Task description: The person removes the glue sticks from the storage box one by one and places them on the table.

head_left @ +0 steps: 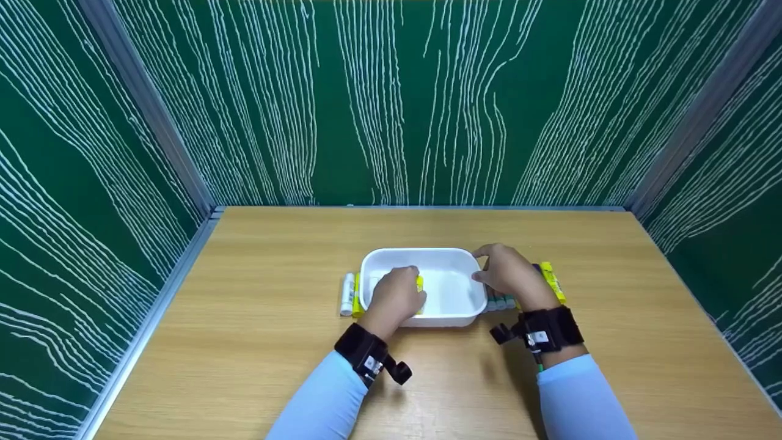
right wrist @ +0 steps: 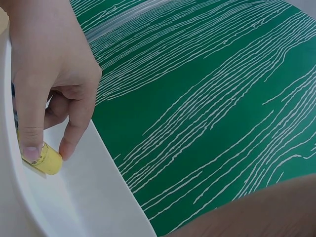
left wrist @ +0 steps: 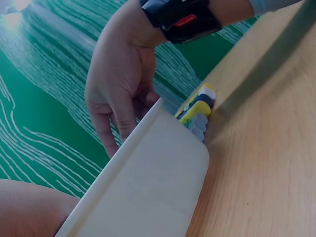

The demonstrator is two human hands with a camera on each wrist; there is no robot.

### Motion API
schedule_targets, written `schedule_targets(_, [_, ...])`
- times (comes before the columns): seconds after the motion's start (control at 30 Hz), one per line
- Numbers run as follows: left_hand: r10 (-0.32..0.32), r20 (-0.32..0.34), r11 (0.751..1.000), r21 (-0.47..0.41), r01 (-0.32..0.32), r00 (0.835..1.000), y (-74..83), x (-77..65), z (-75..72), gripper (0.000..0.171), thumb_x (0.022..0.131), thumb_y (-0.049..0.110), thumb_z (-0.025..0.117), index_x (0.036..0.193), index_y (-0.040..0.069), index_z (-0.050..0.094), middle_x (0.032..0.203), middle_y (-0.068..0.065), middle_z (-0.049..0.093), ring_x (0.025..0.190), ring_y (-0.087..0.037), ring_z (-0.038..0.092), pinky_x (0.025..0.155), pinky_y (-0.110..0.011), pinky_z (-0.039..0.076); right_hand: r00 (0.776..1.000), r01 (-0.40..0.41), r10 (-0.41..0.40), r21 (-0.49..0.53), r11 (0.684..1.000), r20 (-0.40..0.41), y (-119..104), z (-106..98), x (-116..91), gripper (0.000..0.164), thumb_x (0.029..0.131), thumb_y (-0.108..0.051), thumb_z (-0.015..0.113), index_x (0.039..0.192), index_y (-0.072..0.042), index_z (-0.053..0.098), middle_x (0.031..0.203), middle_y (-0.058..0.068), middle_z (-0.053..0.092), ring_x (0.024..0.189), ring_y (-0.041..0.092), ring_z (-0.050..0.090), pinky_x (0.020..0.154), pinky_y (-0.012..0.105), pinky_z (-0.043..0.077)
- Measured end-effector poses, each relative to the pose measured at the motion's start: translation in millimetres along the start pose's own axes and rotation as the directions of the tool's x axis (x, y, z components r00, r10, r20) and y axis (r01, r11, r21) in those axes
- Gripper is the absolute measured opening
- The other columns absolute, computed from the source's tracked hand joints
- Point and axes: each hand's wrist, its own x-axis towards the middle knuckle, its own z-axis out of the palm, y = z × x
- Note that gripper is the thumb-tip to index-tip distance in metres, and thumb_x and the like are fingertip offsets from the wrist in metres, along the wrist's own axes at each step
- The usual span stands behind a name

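A white rectangular plastic basin [head_left: 449,320] stands on the table. My left hand [head_left: 397,295] reaches down into its left half and grips a yellow tube [right wrist: 52,160] between thumb and fingers, tube tilted near the basin's floor. At the basin's right end is my right hand [head_left: 508,273], its thumb inside the wall and its forefinger at the far corner of the rim, holding that rim. In the left wrist view the right hand [left wrist: 118,84] shows above the front wall, its fingertips hidden behind it.
Left of the basin lie a white tube [head_left: 347,294] and a yellow one [head_left: 357,296]. Several grey-green tubes [head_left: 501,302] lie close to its right side, with a yellow packet or tube [head_left: 552,282] beyond. Green walls with white lines enclose the wooden table [head_left: 275,256].
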Motion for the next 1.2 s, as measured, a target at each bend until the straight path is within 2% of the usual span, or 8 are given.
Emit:
schedule_targets(0.2, [-0.027,0.029,0.998,-0.062,0.029,0.999,1.1,1.3,-0.8,0.037,0.103,0.013,0.077,0.139,0.007,0.075,0.117,-0.005,0.077,0.099,-0.019,0.067,0.096,-0.040,0.060,1.000,-0.002,0.002,0.005,1.000,0.003,-0.4,-1.3,-0.1,0.057,0.108,-0.011,0.079,0.161,-0.002,0.060,0.118,0.023,0.075,0.090,0.030,0.071,0.070,0.032,0.061])
schedule_targets(0.3, [-0.032,0.035,0.996,-0.077,0.034,0.999,1.6,1.6,-1.4,0.038,0.104,0.012,0.077,0.141,0.007,0.074,0.119,-0.005,0.077,0.101,-0.019,0.067,0.097,-0.040,0.060,1.000,-0.004,0.004,0.005,1.000,0.003,0.3,-1.1,0.2,0.058,0.107,-0.011,0.079,0.161,-0.003,0.060,0.121,0.024,0.075,0.093,0.031,0.072,0.073,0.032,0.062])
schedule_targets(0.53, [0.023,0.005,0.996,-0.084,-0.022,1.000,0.0,0.4,-3.3,0.039,0.102,0.013,0.078,0.140,0.005,0.076,0.122,-0.007,0.080,0.102,-0.019,0.069,0.098,-0.040,0.062,1.000,0.005,-0.005,0.004,1.000,-0.007,0.8,-0.2,0.6,0.058,0.107,-0.011,0.080,0.160,-0.002,0.061,0.116,0.022,0.076,0.087,0.028,0.071,0.070,0.031,0.061])
schedule_targets(0.7, [0.059,-0.009,0.992,-0.107,-0.060,0.998,-0.8,-1.2,-7.2,0.044,0.102,0.016,0.080,0.144,0.004,0.075,0.134,-0.009,0.080,0.111,-0.020,0.073,0.105,-0.041,0.063,1.000,0.019,-0.019,-0.008,1.000,-0.019,0.3,0.9,1.1,0.056,0.107,-0.010,0.079,0.159,0.000,0.061,0.110,0.020,0.075,0.080,0.025,0.070,0.065,0.030,0.058])
schedule_targets(0.87, [0.008,0.024,0.984,-0.177,-0.004,1.000,2.7,-3.4,-14.3,0.051,0.105,0.021,0.080,0.154,0.009,0.070,0.151,-0.008,0.074,0.123,-0.019,0.070,0.115,-0.041,0.059,1.000,-0.002,0.002,-0.007,1.000,-0.006,-1.2,0.2,1.5,0.056,0.108,-0.011,0.078,0.161,-0.003,0.060,0.113,0.020,0.075,0.085,0.027,0.071,0.067,0.030,0.058])
schedule_targets(0.97, [-0.018,0.036,0.977,-0.210,0.026,0.999,4.8,-3.7,-18.1,0.053,0.106,0.022,0.080,0.156,0.011,0.068,0.154,-0.007,0.073,0.123,-0.019,0.068,0.113,-0.039,0.059,1.000,-0.008,0.008,-0.008,1.000,-0.001,-1.5,-0.5,1.7,0.056,0.109,-0.011,0.077,0.161,-0.003,0.060,0.115,0.020,0.075,0.088,0.028,0.071,0.068,0.031,0.059])
schedule_targets(1.1, [-0.023,0.035,0.971,-0.237,0.031,0.999,6.3,-2.7,-22.8,0.056,0.106,0.023,0.081,0.159,0.012,0.066,0.156,-0.007,0.071,0.124,-0.018,0.069,0.109,-0.037,0.060,1.000,-0.008,0.008,-0.006,1.000,-0.004,-1.2,-1.2,0.8,0.057,0.109,-0.011,0.077,0.162,-0.003,0.060,0.115,0.020,0.075,0.088,0.029,0.071,0.069,0.031,0.059])
schedule_targets(1.2, [-0.019,0.032,0.966,-0.258,0.027,0.999,6.7,-3.0,-28.1,0.057,0.106,0.024,0.082,0.159,0.013,0.066,0.156,-0.007,0.070,0.118,-0.017,0.070,0.100,-0.033,0.062,1.000,-0.007,0.007,-0.001,1.000,-0.006,-1.4,-0.9,0.7,0.057,0.108,-0.011,0.078,0.162,-0.003,0.060,0.113,0.020,0.074,0.086,0.029,0.070,0.068,0.032,0.059])
